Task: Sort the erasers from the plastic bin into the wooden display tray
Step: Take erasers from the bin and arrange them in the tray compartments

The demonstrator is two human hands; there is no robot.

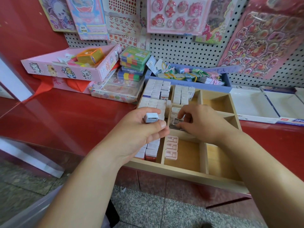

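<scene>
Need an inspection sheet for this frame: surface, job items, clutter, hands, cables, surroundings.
Surface: red counter, glossy.
Job's things: wooden display tray at the counter's front edge; left compartments packed with boxed erasers; three pink erasers in a front compartment.
Clutter: pink box, stacked coloured cases, blue box of tagged items, white trays.
Grippers: left hand holds a pale eraser; right hand pinches a wrapped eraser in a middle compartment.
Cables: nothing seen.
Surroundings: pegboard hung with sticker sheets; speckled floor.

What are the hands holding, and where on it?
Left hand pinches a pale blue eraser by its sides. Right hand touches a dark eraser at its top; grip unclear.
</scene>
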